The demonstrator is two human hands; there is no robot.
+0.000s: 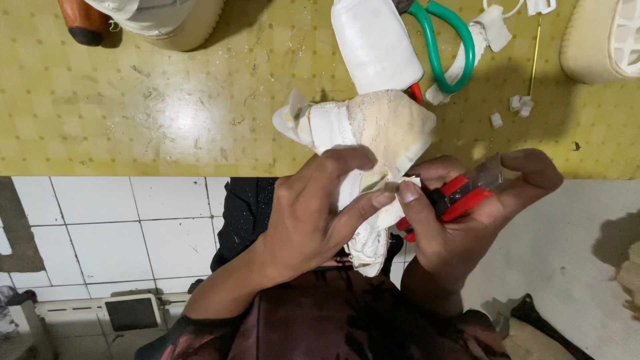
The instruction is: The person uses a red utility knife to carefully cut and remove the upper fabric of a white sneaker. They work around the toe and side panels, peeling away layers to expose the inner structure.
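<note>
Left hand: the left hand [303, 217] is wrapped round a white, worn shoe upper of cloth and leather [363, 143], its fingers [347, 160] clenched over the near side and the thumb pressing at the edge.
Right hand: the right hand [467, 213] grasps a red-handled cutting tool [463, 197]; its fingers curl round the handles while the thumb tip meets the shoe's edge just beside the left thumb.
Shoe: held in the air between both hands, above the near edge of the yellow patterned desk [167, 100], toe pointing far.
Far centre: a white plastic shoe form [373, 43] lies on the desk, touching green-handled scissors [447, 47] to its right.
Far right: small white scraps [517, 107] and a thin yellow stick [535, 57], near a cream shoe sole [600, 40].
Far left: another pale shoe [167, 20].
Near left: white tiled floor [133, 233].
</note>
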